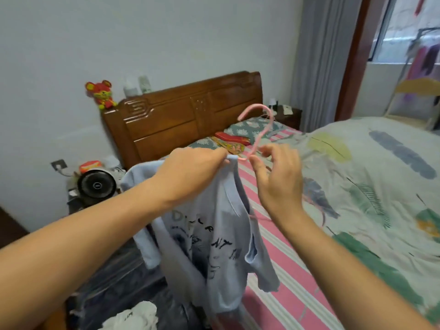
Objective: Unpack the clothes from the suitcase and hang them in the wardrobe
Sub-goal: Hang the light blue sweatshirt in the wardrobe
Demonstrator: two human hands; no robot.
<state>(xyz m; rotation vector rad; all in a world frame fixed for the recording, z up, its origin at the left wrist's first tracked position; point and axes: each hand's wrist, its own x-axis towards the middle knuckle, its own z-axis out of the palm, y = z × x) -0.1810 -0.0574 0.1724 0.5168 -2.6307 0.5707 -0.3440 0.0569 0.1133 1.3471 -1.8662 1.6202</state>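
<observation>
A light blue T-shirt [214,248] with dark printed lettering hangs in front of me over the bed's edge. My left hand [190,172] grips its neckline at the top. A pink hanger [258,129] rises out of the collar, hook up. My right hand [277,177] pinches the hanger's neck just below the hook, fingers curled around the thin pink wire. A thin pink part of the hanger shows below my right wrist. White clothes [135,317] lie at the bottom left; whether they sit in the suitcase I cannot tell.
A bed with a pink striped sheet [281,270] and a leaf-print quilt [371,182] fills the right. A wooden headboard [185,115] stands behind. A round black fan [96,185] sits on a bedside stand at the left. A grey curtain [319,58] hangs by the doorway.
</observation>
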